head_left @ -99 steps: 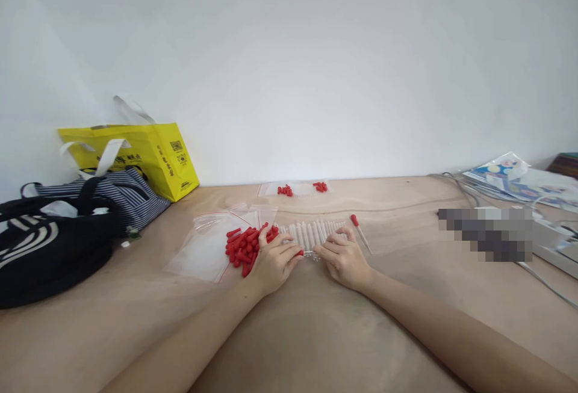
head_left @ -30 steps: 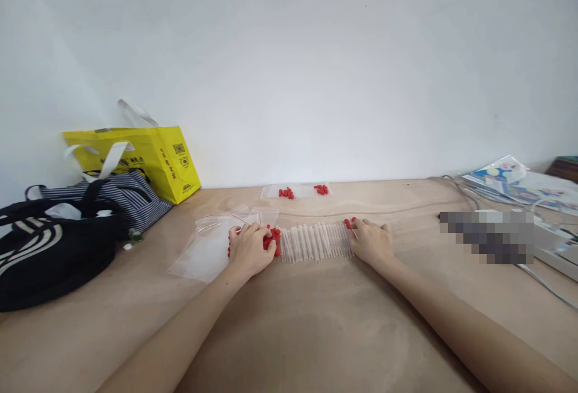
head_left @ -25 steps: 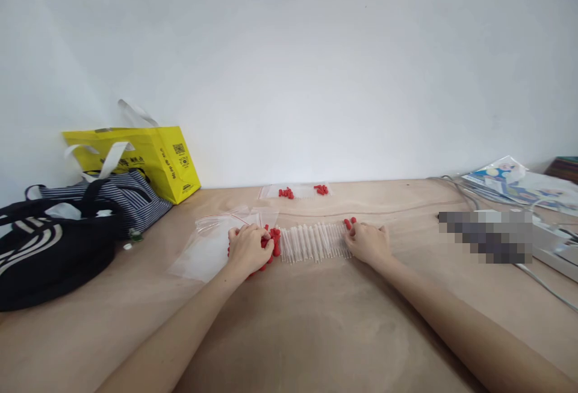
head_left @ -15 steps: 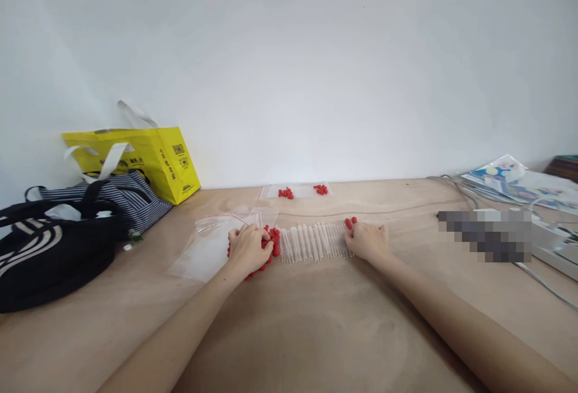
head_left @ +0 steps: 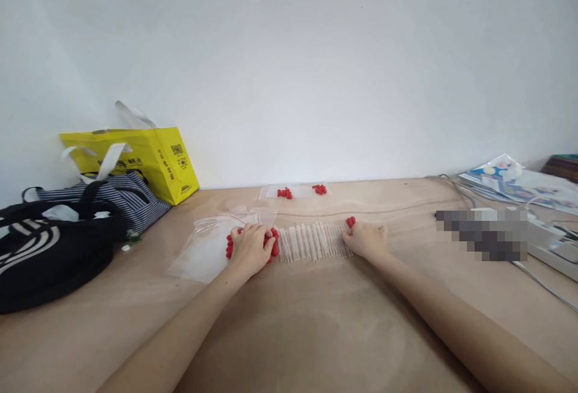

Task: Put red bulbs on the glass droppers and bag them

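Beyond right hand (head_left: 368, 241) and left hand (head_left: 248, 248) touching red bulbs (head_left: 275, 248), grip unclear, a bag (head_left: 268, 192) shows more.

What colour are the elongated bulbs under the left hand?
Plain red; the elongated bulbs show best in the head view.

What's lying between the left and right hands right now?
In the head view: some red bulbs by the left hand, then the row of clear tubes, reaching the right hand.

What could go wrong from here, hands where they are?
The right hand is at one end of the row of clear, slender, plastic-looking tubes; a nudge might skew it. The left hand covers part of the heap of small red rubbery-looking bulbs near the row's other end; some could roll among the tubes.
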{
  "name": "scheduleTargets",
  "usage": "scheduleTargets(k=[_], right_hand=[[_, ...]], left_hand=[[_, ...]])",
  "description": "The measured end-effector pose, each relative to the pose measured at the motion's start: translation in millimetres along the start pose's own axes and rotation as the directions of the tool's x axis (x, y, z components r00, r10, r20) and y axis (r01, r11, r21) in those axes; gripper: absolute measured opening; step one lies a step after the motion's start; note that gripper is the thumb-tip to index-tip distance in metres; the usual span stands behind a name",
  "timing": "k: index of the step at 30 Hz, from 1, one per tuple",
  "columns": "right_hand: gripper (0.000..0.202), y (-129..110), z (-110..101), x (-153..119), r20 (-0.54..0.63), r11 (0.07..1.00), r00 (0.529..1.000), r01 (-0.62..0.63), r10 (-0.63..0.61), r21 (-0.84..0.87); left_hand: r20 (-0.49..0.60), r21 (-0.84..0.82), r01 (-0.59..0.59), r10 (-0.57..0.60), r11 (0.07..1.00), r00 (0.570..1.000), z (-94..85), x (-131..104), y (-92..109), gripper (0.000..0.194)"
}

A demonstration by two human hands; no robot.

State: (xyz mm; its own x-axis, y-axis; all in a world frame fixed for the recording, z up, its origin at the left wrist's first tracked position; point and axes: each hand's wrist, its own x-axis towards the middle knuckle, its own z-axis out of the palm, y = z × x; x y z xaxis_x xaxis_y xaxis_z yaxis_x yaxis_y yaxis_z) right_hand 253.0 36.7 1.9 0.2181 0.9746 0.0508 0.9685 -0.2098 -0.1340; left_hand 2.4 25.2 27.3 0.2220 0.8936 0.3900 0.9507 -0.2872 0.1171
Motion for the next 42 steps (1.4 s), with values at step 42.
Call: scheduleTargets(k=[42], right_hand=[[0.025,-17,28,-50,-0.558,0.504,0.463,0.859,-0.689,0.090]], left_hand=[[-0.134,-0.346,-0.337,0.310,0.876,0.941,30.5,-34,28,0.020]])
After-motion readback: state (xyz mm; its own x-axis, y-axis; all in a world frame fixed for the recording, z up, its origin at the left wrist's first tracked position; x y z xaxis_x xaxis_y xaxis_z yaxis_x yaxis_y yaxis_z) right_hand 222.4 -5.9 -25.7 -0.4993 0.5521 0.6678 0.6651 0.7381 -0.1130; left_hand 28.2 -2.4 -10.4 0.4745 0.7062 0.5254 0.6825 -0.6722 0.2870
